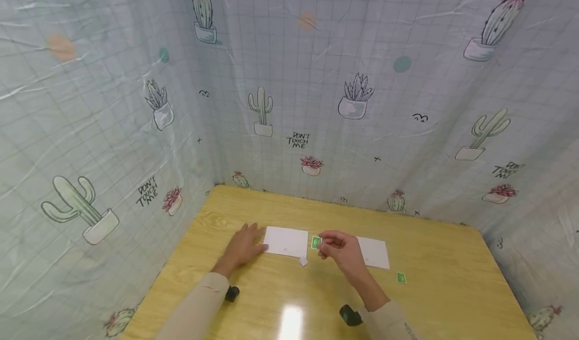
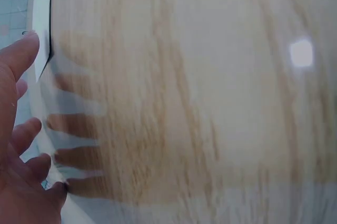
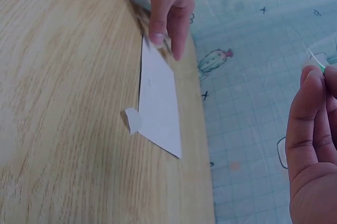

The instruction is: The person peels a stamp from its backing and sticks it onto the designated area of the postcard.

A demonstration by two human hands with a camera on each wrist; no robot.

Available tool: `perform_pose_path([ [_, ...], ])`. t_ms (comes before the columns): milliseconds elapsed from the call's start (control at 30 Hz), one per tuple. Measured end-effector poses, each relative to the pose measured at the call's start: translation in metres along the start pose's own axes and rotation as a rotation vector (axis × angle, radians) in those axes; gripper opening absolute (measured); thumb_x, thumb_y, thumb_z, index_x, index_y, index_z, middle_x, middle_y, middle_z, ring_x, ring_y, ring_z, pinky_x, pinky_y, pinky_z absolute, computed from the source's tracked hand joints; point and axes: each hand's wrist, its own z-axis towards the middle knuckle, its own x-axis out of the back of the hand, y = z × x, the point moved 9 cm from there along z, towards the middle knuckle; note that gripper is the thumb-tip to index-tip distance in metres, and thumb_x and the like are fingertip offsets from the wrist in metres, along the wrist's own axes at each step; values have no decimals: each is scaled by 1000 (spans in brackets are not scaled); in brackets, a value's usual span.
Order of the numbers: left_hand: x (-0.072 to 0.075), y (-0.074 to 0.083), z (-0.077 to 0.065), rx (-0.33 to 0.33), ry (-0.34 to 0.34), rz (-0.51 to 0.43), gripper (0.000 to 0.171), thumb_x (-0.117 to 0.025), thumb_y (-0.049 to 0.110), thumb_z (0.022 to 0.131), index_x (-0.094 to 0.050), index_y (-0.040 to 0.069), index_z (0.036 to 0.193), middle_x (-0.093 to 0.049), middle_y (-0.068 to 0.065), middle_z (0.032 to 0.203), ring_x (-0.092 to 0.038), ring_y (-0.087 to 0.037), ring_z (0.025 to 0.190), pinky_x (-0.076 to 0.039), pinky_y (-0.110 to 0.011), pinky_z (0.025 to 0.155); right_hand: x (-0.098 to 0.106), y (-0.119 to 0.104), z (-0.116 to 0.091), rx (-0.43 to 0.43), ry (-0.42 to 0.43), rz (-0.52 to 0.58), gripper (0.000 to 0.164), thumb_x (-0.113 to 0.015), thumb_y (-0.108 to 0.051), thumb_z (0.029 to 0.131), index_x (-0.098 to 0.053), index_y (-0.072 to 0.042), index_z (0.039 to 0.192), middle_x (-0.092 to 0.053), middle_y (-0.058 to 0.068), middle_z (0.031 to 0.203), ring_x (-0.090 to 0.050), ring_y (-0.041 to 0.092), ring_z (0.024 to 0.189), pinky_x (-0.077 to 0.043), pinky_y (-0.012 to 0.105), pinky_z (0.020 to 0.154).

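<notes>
My right hand (image 1: 344,252) pinches a small green stamp sticker (image 1: 316,243) with a white border between thumb and fingertips. In the right wrist view the sticker (image 3: 322,68) appears nearly edge-on above the fingertips. My left hand (image 1: 244,244) lies with fingers spread at the left end of a white envelope-like sheet (image 1: 286,241), thumb at its lower left corner. That sheet (image 3: 159,97) lies flat on the table, with a small white paper scrap (image 1: 303,261) at its lower right corner. The left wrist view shows the left thumb over the sheet's edge (image 2: 42,23).
Partly behind my right hand lies a second white sheet (image 1: 374,253). Another green sticker (image 1: 401,277) is on the wooden table (image 1: 434,300) to its right. A cactus-patterned curtain (image 1: 316,78) closes off the back and sides.
</notes>
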Motion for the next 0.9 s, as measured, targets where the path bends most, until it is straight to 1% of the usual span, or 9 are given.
perform_pose_path([
  [167, -9, -5, 3, -13, -28, 73, 59, -64, 44, 102, -53, 19, 154, -38, -16, 168, -23, -51, 158, -16, -74, 124, -1, 2, 1, 16, 5, 1, 25, -72, 4, 93, -67, 14, 116, -74, 2, 86, -73, 10, 72, -63, 24, 69],
  [300, -12, -1, 3, -48, -48, 98, 57, -61, 44, 104, -51, 19, 155, -37, -12, 169, -20, -54, 158, -13, -79, 121, -2, 1, 2, 30, -1, -9, 26, -74, 2, 93, -68, 13, 116, -74, 2, 86, -73, 11, 72, -63, 24, 69],
  [467, -11, 5, 1, -78, -71, 86, 56, -58, 40, 106, -50, 17, 156, -34, -13, 170, -15, -57, 157, -9, -82, 119, -6, 3, 6, 16, -11, -23, 26, -73, 2, 93, -68, 13, 117, -74, 10, 89, -72, 11, 73, -63, 25, 71],
  [533, -10, 6, 1, -88, -73, 91, 56, -57, 41, 106, -49, 15, 156, -34, -13, 170, -15, -58, 157, -10, -83, 118, -8, 5, 8, 2, -18, -24, 27, -73, 2, 94, -68, 13, 117, -74, 14, 91, -72, 11, 73, -63, 25, 72],
  [600, -12, 6, 0, -86, -89, 117, 57, -54, 42, 107, -47, 17, 158, -32, -11, 172, -14, -57, 157, -10, -82, 119, -10, 6, 11, -9, -25, -31, 28, -73, 2, 94, -68, 13, 118, -74, 18, 93, -73, 12, 74, -63, 25, 73],
  [667, -14, 6, 0, -82, -103, 142, 58, -53, 44, 108, -45, 17, 159, -31, -8, 172, -14, -56, 158, -10, -82, 119, -12, 8, 13, -16, -32, -34, 29, -73, 0, 94, -67, 13, 119, -74, 19, 94, -73, 13, 75, -63, 25, 73],
  [767, -14, 7, -1, -72, -126, 155, 58, -51, 44, 108, -43, 19, 160, -30, -2, 173, -12, -55, 159, -9, -81, 120, -15, 10, 17, -26, -30, -40, 29, -73, 0, 94, -67, 12, 120, -74, 16, 94, -74, 14, 76, -63, 25, 73],
  [900, -12, 10, -2, -76, -135, 144, 59, -52, 43, 108, -43, 17, 160, -31, -1, 173, -12, -56, 159, -8, -82, 120, -16, 15, 23, -39, -7, -40, 26, -73, 2, 94, -68, 11, 118, -74, 12, 91, -73, 13, 74, -63, 26, 72],
])
